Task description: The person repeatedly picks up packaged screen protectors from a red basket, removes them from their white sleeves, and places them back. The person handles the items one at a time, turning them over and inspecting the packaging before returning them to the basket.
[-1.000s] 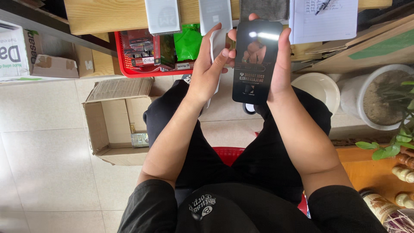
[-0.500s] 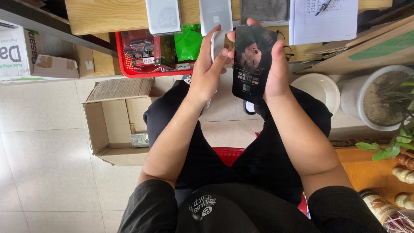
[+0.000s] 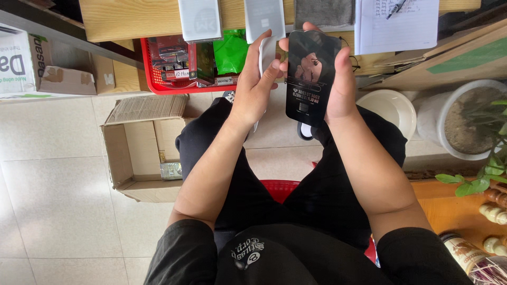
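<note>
Head view, looking down at a seated person's lap. Right hand (image 3: 340, 79) grips a black glossy rectangular package (image 3: 311, 74) at upper centre; left hand (image 3: 256, 87) holds a white flat piece (image 3: 266, 53), mostly hidden by fingers. Red basket (image 3: 153, 79) of packets sits upper left, open cardboard box (image 3: 140, 148) below; wooden surface (image 3: 132, 18) cut off on top.

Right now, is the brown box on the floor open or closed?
Open. The cardboard box has its flaps spread out, so you see inside, where a small packet lies.
</note>
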